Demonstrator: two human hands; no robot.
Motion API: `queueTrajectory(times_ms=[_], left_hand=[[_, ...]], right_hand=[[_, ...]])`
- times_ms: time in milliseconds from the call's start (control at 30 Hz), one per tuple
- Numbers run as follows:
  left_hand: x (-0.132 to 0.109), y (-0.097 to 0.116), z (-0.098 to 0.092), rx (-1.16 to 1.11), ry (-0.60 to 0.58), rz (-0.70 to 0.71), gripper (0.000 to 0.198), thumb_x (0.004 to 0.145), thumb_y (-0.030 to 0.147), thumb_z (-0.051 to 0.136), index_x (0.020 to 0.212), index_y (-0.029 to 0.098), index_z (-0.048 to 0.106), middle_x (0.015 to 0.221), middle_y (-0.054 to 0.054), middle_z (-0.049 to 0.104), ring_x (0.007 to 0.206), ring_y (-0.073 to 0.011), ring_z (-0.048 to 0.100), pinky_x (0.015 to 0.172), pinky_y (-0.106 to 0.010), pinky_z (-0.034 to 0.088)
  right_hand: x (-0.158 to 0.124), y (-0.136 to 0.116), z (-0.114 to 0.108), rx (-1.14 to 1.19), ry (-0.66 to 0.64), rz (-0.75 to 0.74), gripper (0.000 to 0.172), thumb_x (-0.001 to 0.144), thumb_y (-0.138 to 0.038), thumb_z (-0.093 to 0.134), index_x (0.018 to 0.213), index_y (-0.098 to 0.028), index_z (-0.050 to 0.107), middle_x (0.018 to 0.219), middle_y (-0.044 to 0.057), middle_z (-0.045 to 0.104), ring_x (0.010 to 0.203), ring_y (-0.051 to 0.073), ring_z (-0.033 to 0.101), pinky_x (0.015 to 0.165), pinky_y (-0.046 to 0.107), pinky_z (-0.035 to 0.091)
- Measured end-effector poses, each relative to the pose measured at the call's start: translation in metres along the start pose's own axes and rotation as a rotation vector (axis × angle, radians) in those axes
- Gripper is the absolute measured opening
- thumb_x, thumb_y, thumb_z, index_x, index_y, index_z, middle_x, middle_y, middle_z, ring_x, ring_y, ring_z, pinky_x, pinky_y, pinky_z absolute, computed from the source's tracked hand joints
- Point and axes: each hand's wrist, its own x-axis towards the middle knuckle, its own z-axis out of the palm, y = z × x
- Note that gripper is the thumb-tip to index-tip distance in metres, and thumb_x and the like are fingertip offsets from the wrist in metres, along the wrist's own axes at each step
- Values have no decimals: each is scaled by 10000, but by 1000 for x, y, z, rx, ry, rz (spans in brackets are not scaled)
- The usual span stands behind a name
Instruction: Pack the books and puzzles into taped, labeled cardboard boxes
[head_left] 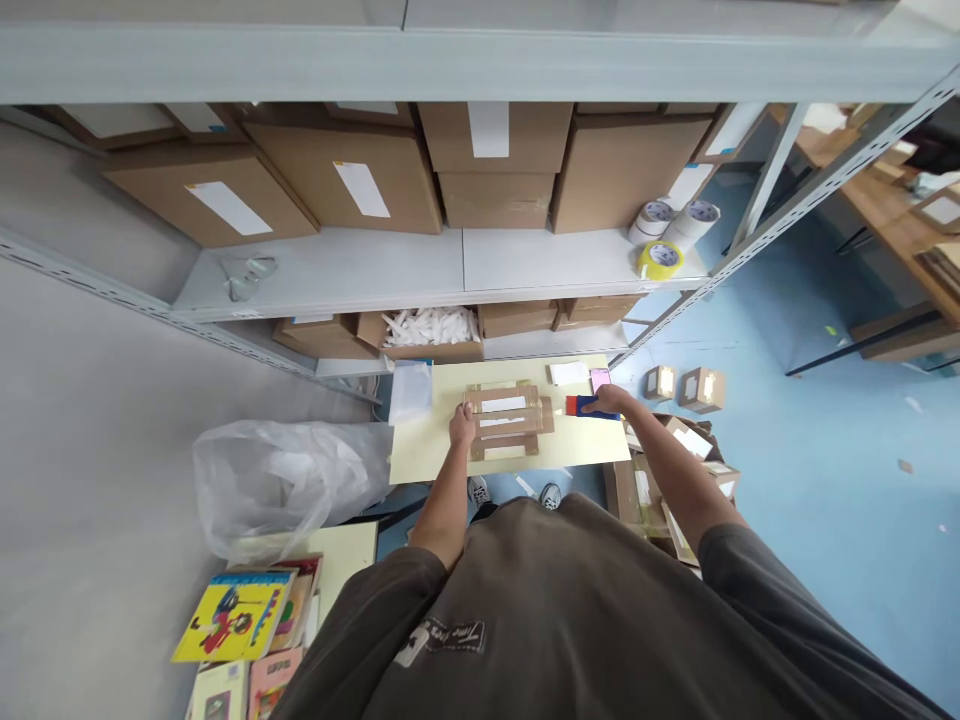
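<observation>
A flat brown cardboard box (508,422) with a white label lies on the pale yellow table (435,455). My left hand (462,427) rests on the box's left edge with curled fingers. My right hand (609,400) is closed round a red and blue tape dispenser (583,406) just right of the box. A pink phone (600,379) and a white paper (568,373) lie beyond the dispenser.
Grey metal shelves (465,270) hold brown boxes and tape rolls (660,258). A clear plastic bag (277,480) sits at the left, colourful books (240,615) lower left. Small cardboard boxes (690,388) stand on the blue floor at the right.
</observation>
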Motion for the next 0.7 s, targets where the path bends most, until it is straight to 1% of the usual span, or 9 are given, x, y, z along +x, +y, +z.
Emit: queueTrajectory(times_ms=[133, 300, 367, 433, 533, 600, 633, 700], left_hand=[[6, -9, -11, -29, -8, -6, 469, 1144, 483, 325, 1235, 194, 682, 1189, -161, 790, 1127, -319, 743, 950, -385, 537], [14, -23, -23, -71, -9, -7, 467, 1144, 479, 337, 1198, 195, 703, 1181, -154, 794, 1131, -310, 743, 942, -369, 543], [13, -23, -22, -64, -31, 10, 467, 1145, 466, 330, 1219, 194, 702, 1202, -159, 792, 1147, -312, 739, 955, -373, 540], [10, -19, -17, -47, -44, 23, 470, 1144, 472, 334, 1256, 194, 695, 1211, -164, 791, 1150, -316, 741, 965, -377, 535], [3, -9, -5, -9, -32, 9, 496, 1144, 492, 325, 1322, 189, 675, 1206, -175, 793, 1145, -321, 745, 970, -382, 530], [0, -4, 0, 12, -27, -6, 517, 1146, 499, 308, 1352, 186, 664, 1195, -179, 795, 1142, -326, 747, 971, -386, 529], [-1, -2, 1, 20, -31, -11, 523, 1145, 501, 305, 1357, 183, 662, 1190, -182, 796, 1139, -328, 748, 969, -387, 530], [-3, 0, 1, 34, -36, -21, 523, 1143, 503, 313, 1362, 179, 662, 1189, -189, 795, 1134, -333, 751, 962, -389, 531]], right_hand=[[5, -23, 2, 33, 6, 21, 626, 850, -657, 822, 1146, -105, 816, 1128, 200, 800, 966, 292, 746, 757, 303, 500], [8, -54, 4, 0, 32, 32, 576, 907, -618, 780, 1137, -90, 810, 1114, 219, 793, 991, 304, 749, 786, 316, 503], [11, -74, 8, -9, 44, 66, 595, 905, -616, 781, 1156, -77, 800, 1107, 228, 790, 993, 312, 749, 790, 322, 507], [16, -98, 16, -7, 66, 113, 590, 901, -577, 796, 1191, -64, 782, 1108, 233, 787, 994, 317, 750, 789, 324, 511], [25, -128, 33, 21, 109, 205, 470, 934, -426, 774, 1229, -61, 761, 1125, 230, 782, 1025, 309, 748, 809, 316, 509], [29, -137, 46, 62, 129, 266, 400, 982, -368, 711, 1237, -63, 752, 1139, 230, 778, 1065, 298, 739, 827, 308, 503], [30, -139, 54, 91, 134, 298, 401, 1012, -381, 672, 1244, -62, 746, 1147, 232, 775, 1078, 293, 734, 830, 308, 504], [29, -135, 68, 150, 144, 358, 469, 1073, -453, 580, 1264, -51, 729, 1154, 240, 768, 1073, 288, 731, 833, 317, 515]])
